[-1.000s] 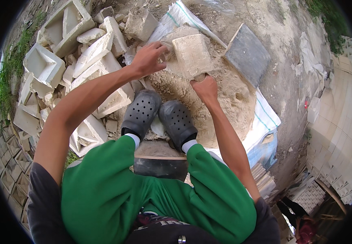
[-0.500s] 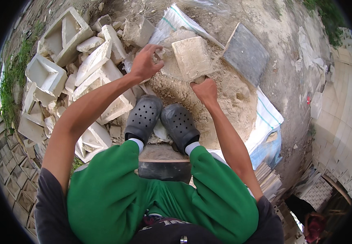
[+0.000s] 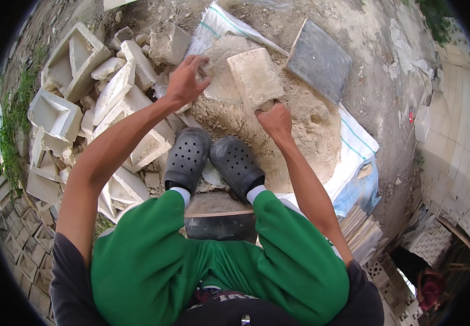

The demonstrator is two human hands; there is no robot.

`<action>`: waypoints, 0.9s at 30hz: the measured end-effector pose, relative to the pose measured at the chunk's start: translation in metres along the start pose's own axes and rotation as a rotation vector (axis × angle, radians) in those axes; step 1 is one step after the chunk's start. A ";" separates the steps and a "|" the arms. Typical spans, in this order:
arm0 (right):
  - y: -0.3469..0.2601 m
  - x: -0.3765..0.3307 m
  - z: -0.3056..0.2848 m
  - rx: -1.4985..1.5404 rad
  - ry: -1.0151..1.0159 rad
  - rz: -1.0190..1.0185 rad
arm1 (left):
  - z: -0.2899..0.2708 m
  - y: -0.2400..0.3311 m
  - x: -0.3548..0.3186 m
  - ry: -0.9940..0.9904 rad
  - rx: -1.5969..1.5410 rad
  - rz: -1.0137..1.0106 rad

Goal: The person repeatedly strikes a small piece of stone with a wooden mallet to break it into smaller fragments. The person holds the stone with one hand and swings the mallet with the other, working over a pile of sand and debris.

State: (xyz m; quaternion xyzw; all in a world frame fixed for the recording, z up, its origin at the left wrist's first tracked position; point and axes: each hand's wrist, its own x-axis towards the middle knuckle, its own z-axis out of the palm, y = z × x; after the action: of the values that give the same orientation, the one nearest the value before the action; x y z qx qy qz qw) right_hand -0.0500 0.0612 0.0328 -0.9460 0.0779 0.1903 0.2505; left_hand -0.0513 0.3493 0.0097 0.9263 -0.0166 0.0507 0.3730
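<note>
While the right hand (image 3: 274, 120) grips the near end of a sandy slab (image 3: 255, 79) just above frame centre, fingers curled around its edge, the left hand (image 3: 185, 81) hovers to the slab's left with fingers loosely bent over a pale lump (image 3: 219, 76); whether it pinches anything cannot be told. Both slab and lump rest on a sand heap (image 3: 305, 136) spread over a white sack (image 3: 357, 149). Below the hands, two grey clogs (image 3: 213, 160) stand side by side at the heap's near edge. Broken white moulds (image 3: 72, 108) pile up at upper left, and a dark tile (image 3: 318, 61) lies at upper right, just beside the slab.
</note>
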 end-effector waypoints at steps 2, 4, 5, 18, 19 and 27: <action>0.004 0.008 0.004 -0.036 -0.138 0.134 | 0.000 0.002 0.001 -0.008 0.003 0.001; -0.001 0.006 -0.003 -0.045 -0.127 0.097 | -0.001 0.001 0.000 -0.016 0.024 -0.006; -0.003 0.005 -0.008 -0.050 -0.122 0.079 | -0.002 0.000 0.000 -0.021 0.040 -0.008; 0.016 0.012 0.013 0.092 -0.129 0.038 | -0.001 0.004 0.003 -0.061 0.079 -0.042; 0.019 0.013 0.012 0.147 -0.164 0.006 | -0.001 0.005 0.003 -0.058 0.083 -0.040; 0.013 0.003 -0.018 1.055 -0.769 0.325 | -0.004 0.007 0.003 -0.069 0.075 -0.037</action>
State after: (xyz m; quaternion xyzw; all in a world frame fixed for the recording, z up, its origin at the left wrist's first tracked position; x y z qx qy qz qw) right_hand -0.0448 0.0407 0.0403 -0.5382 0.2069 0.4853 0.6573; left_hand -0.0492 0.3473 0.0178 0.9409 -0.0103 0.0125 0.3383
